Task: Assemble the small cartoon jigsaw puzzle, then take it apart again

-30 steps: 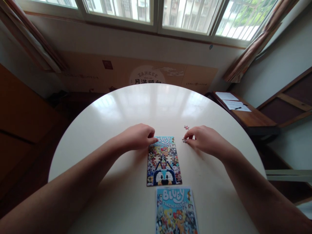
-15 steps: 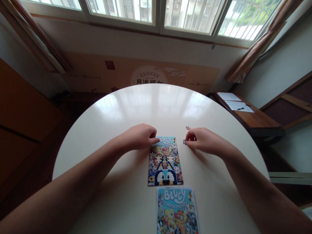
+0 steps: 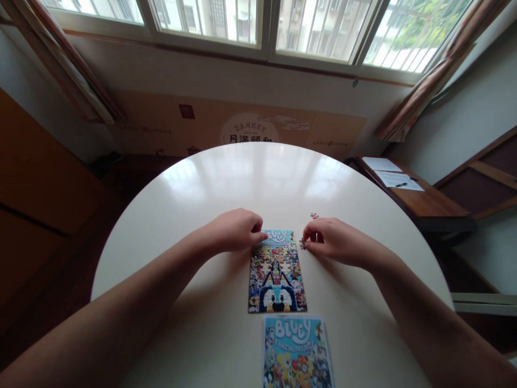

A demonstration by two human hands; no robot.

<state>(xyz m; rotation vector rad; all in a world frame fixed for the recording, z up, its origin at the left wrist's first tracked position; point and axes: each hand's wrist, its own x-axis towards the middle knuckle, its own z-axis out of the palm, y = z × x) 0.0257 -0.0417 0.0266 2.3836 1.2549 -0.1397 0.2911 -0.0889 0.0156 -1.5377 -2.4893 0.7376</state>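
A colourful jigsaw puzzle [image 3: 278, 298] with blue dog ears and face lies flat on the table, with gaps showing in its middle rows. My left hand [image 3: 242, 229] is closed at its upper left corner, thumb resting on the edge. To the right of the puzzle, my right hand [image 3: 333, 240] pinches a small puzzle piece [image 3: 302, 244] between thumb and fingers, just above or on the tabletop. Another loose puzzle piece [image 3: 314, 215] lies beyond the right hand. Nearer to me is a printed picture sheet [image 3: 297, 347] reading "Bluey", cut off by the bottom of the view.
The round white table [image 3: 194, 188] has a curved far edge, with windows and a wall behind. At the right stands a wooden side table [image 3: 440, 202] bearing papers [image 3: 398, 179] and a pen. Curtains hang on both sides.
My right hand has moved slightly left with the puzzle piece, closer to the puzzle. My left hand keeps its place at the corner. The whole view has shifted a little.
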